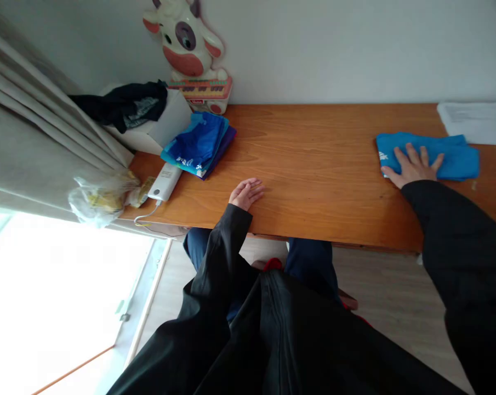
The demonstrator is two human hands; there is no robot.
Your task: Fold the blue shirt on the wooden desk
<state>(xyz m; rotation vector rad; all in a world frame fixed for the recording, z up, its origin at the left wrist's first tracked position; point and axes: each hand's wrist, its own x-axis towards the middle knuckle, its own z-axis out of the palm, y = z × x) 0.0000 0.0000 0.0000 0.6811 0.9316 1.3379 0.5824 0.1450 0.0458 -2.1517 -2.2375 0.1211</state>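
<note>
On the right of the wooden table, a folded bright blue cloth item with a small white print lies flat. My right hand presses down on its left half, palm down and fingers spread, gripping nothing. Near the table's front edge rests my left hand, turned on its side with the fingers stretched out and loosely bent; nothing shows in it. Up and left of that hand, apart from it, is a stack of folded blue and purple cloth items with white print on the top one.
A cow-shaped toy keyboard stands against the wall. Left of it, dark clothing lies on a white box. A white power-bank-like device with a cable and a clear plastic bag sit at the left edge. White folded cloth lies far right.
</note>
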